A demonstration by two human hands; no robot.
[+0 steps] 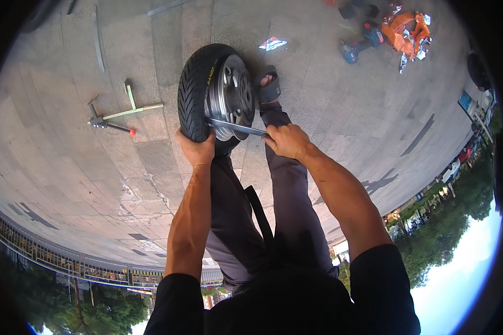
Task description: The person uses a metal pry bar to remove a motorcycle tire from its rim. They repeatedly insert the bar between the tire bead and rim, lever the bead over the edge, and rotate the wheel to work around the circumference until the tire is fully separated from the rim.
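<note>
A black rubber tyre (pixel 191 90) stands upright on the paving, partly off a silver metal wheel rim (pixel 231 94). Yellow lettering marks its sidewall. My left hand (pixel 197 147) grips the tyre's near lower edge. In my right hand (pixel 286 140) is the end of a flat metal tyre lever (pixel 237 127). The lever's far end reaches between the tyre's bead and the rim, and its tip is hidden there. My sandalled right foot (pixel 269 86) is beside the rim, on its right.
A bead-breaker tool (pixel 121 112) with a red-knobbed handle lies to the left. A flat metal bar (pixel 98 42) lies farther off. At upper right are a cordless power tool (pixel 361 43) and crumpled orange-and-silver wrapping (pixel 408 33). A small shiny packet (pixel 272 43) lies beyond my foot.
</note>
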